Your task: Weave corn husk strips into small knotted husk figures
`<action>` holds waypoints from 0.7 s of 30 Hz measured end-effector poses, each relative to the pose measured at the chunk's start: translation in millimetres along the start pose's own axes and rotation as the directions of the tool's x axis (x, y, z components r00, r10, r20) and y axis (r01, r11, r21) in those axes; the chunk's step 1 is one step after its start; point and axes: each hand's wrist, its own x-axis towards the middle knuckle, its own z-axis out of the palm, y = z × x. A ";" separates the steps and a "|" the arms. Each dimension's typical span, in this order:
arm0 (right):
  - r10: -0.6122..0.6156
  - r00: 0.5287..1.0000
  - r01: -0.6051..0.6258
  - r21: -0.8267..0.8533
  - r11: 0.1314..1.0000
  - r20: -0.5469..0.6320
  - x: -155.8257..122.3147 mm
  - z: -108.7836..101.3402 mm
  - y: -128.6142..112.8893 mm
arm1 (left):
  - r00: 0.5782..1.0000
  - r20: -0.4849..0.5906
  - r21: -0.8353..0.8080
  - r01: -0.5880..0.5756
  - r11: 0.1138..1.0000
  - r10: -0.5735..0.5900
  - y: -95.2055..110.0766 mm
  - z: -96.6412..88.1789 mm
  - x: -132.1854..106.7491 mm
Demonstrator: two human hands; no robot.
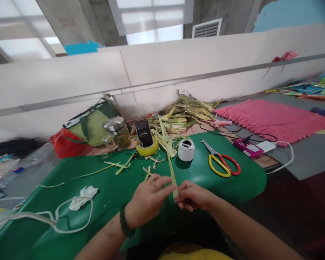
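A long pale green leaf strip (170, 159) rises from between my two hands toward the leaf pile. My right hand (193, 196) pinches its lower end with closed fingers. My left hand (146, 200), with a dark bead bracelet at the wrist, has its fingers stretched toward the same end and touches the strip. Both hands hover over the near edge of the green mat (227, 187).
On the mat lie yellow-and-red scissors (221, 161), a white roll (186, 150), a yellow tape roll (147, 148) propping a phone (143, 132), leaf scraps, crumpled tissue (82, 196) and a white cord (70, 216). Behind are a glass jar (116, 133), a green bag (90, 122), a leaf pile (184, 112) and a pink mat (271, 117).
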 end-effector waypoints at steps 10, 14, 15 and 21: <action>-0.461 0.850 0.084 -0.796 0.599 -0.256 2.9 1.1 15.8 | 0.997 -0.006 0.288 0.076 0.955 -0.077 9.0 44.4 -27.8; -0.701 0.711 0.213 -0.967 0.137 0.057 4.8 -6.4 30.8 | 0.975 0.107 0.277 0.160 0.948 -0.196 8.8 48.8 -27.6; -0.695 0.709 0.256 -0.962 0.091 0.123 6.4 -8.2 33.3 | 0.966 0.117 0.253 0.195 0.948 -0.230 8.8 48.6 -27.5; -0.710 0.682 0.283 -0.958 0.036 0.175 14.3 -13.2 34.7 | 0.939 0.108 0.125 0.312 0.942 -0.326 8.6 43.6 -30.6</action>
